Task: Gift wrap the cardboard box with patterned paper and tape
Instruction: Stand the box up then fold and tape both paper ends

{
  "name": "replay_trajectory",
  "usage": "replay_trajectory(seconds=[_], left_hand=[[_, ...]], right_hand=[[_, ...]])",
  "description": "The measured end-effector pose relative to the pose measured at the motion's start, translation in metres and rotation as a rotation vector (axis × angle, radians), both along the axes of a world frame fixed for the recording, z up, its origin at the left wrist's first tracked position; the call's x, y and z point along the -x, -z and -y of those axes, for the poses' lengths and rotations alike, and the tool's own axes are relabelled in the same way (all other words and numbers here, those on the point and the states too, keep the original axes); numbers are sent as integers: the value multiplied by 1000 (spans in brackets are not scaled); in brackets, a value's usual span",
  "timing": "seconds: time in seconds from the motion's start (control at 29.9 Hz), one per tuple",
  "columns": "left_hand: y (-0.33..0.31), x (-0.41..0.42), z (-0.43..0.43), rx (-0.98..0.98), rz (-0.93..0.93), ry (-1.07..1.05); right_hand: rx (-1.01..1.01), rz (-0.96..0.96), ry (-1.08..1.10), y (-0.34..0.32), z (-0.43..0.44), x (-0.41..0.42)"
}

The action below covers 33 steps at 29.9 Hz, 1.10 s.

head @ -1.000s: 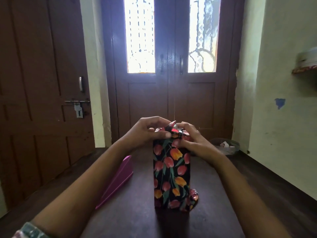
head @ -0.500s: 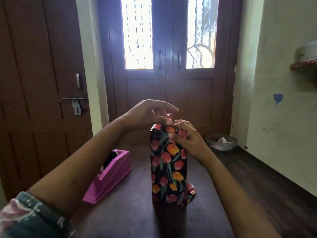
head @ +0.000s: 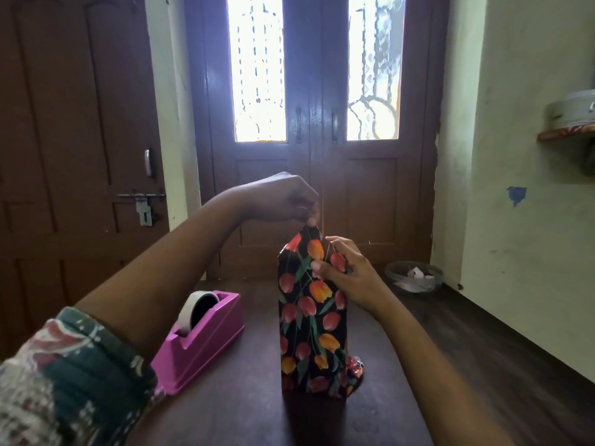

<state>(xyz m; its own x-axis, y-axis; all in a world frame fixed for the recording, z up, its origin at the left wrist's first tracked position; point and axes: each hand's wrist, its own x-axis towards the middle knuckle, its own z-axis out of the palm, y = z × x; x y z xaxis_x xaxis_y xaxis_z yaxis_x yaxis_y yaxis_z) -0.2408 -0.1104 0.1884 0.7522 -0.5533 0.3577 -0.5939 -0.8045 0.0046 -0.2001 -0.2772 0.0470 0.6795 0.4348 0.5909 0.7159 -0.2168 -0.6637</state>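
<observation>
Nearest, at the lower left, a patterned sleeve [head: 64,375] covers the left forearm, which reaches up and across the dark wooden table [head: 251,416]. Just beyond the sleeve a pink tape dispenser [head: 209,346] sits on the table with a roll of tape [head: 193,309] in its cradle, to the left of the box and apart from it. The box [head: 310,333] stands upright on its end near the middle of the table, covered in black paper printed with red and orange tulips. A crumpled bunch of the same paper [head: 354,371] bulges at its lower right corner against the tabletop. The right hand [head: 351,278] grasps the upper right side of the box, thumb on the near face and fingers curled round the edge. Above it the left hand [head: 280,199] is clenched in a pinch on the tip of the paper flap [head: 309,241], which is drawn up to a point over the top of the box. Farther off, a bowl [head: 415,276] with paper scraps lies on the floor by the right wall. Behind stand a double door [head: 315,175] with bright glass panes, a bolted brown door [head: 74,156] to the left, and a wall shelf [head: 566,135] holding a round tin [head: 570,111] at the right
</observation>
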Motion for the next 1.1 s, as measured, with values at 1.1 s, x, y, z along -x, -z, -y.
replay_trajectory(seconds=[1.1], left_hand=[[68, 2, -9, 745, -10, -80]], right_hand=[[34, -54, 25, -3, -4, 5]])
